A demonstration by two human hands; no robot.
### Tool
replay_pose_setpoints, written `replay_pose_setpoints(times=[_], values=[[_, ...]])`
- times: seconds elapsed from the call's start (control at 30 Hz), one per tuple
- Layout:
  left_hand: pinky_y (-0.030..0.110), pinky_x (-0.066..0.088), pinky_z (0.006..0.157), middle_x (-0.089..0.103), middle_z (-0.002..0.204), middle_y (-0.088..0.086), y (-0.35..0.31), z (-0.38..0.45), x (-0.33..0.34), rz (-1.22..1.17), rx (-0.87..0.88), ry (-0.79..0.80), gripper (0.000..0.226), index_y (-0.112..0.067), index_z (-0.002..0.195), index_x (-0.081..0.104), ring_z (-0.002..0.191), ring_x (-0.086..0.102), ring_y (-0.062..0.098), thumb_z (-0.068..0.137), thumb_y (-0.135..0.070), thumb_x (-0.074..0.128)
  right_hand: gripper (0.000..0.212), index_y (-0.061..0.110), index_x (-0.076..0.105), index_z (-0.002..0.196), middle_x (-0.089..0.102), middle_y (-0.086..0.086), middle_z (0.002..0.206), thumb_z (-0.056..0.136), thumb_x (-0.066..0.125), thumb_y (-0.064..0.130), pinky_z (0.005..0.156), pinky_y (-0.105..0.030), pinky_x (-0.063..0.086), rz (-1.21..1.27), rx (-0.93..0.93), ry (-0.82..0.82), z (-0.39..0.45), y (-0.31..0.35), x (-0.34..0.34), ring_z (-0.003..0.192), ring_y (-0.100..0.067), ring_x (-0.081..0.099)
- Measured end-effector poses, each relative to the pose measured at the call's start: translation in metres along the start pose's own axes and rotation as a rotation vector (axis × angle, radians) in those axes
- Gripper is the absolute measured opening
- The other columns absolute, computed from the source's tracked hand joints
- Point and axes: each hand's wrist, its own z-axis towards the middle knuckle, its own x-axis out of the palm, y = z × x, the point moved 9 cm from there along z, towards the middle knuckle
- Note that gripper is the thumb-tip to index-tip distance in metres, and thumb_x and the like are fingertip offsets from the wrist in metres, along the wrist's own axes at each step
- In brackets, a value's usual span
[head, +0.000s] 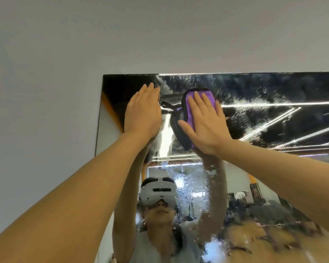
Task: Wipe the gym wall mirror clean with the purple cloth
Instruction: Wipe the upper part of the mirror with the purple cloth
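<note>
The wall mirror (273, 88) fills the right and lower part of the head view, its top-left corner just above my hands. Its glass is speckled with wet droplets and streaks. The purple cloth (190, 100), edged in dark trim, lies flat against the glass near the top edge. My right hand (205, 122) presses on the cloth with straight, spread fingers. My left hand (142, 111) lies flat on the bare glass to the left of the cloth, fingers straight and together. Both arms reach upward.
A plain grey wall (46, 92) surrounds the mirror on the left and above. The mirror's left edge (99, 118) runs down beside my left hand. Reflected in the glass are a person wearing a white headset, ceiling light strips and gym equipment.
</note>
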Motion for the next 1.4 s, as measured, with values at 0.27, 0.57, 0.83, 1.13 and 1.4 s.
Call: replay_pose_setpoints(times=[0.27,0.57,0.83,1.13,1.4], values=[[0.035,0.021,0.123,0.033,0.160,0.003,0.008,-0.002,-0.003,-0.112,-0.056,-0.043,0.045,-0.014,0.152,0.037,0.150,0.024,0.018,0.107,-0.019,0.036,0.070,0.027,0.020,0.159,0.015,0.002,0.167,0.095,0.010,0.054,0.121,-0.048,-0.004,-0.006,-0.022,-0.059,0.050,-0.010,-0.005,0.154,-0.023,0.006],[0.040,0.031,0.119,0.043,0.154,0.006,0.016,-0.003,-0.003,-0.189,-0.102,-0.065,0.044,-0.012,0.149,0.042,0.145,0.035,0.022,0.106,-0.018,0.037,0.059,0.024,0.051,0.144,0.050,-0.004,0.145,0.096,0.023,0.043,0.106,-0.041,0.015,-0.013,-0.062,-0.214,0.037,-0.004,-0.019,0.133,-0.029,0.040],[0.043,0.037,0.115,0.048,0.150,0.006,0.015,-0.004,-0.003,-0.194,-0.098,-0.059,0.044,-0.012,0.149,0.042,0.141,0.041,0.022,0.106,-0.021,0.037,0.034,0.000,0.067,0.086,0.065,-0.007,0.110,0.084,0.042,0.024,0.096,-0.021,0.030,0.565,-0.079,-0.171,0.016,-0.014,-0.028,0.101,0.000,0.044],[0.043,0.037,0.115,0.048,0.149,0.007,0.013,-0.005,-0.005,-0.185,-0.093,-0.056,0.045,-0.012,0.149,0.042,0.140,0.042,0.023,0.105,-0.022,0.039,0.044,0.002,0.054,0.136,0.043,-0.023,0.145,0.096,0.060,0.017,0.114,-0.039,0.029,0.250,0.003,-0.382,0.007,-0.007,-0.022,0.131,-0.038,0.042],[0.033,0.018,0.121,0.029,0.162,0.004,0.003,-0.005,-0.001,0.021,-0.025,0.018,0.047,-0.013,0.152,0.037,0.151,0.020,0.018,0.107,-0.025,0.034,0.063,0.017,0.032,0.156,0.026,-0.002,0.164,0.098,0.022,0.040,0.123,-0.045,0.004,0.138,0.014,-0.159,0.012,0.000,-0.007,0.154,-0.027,0.013]])
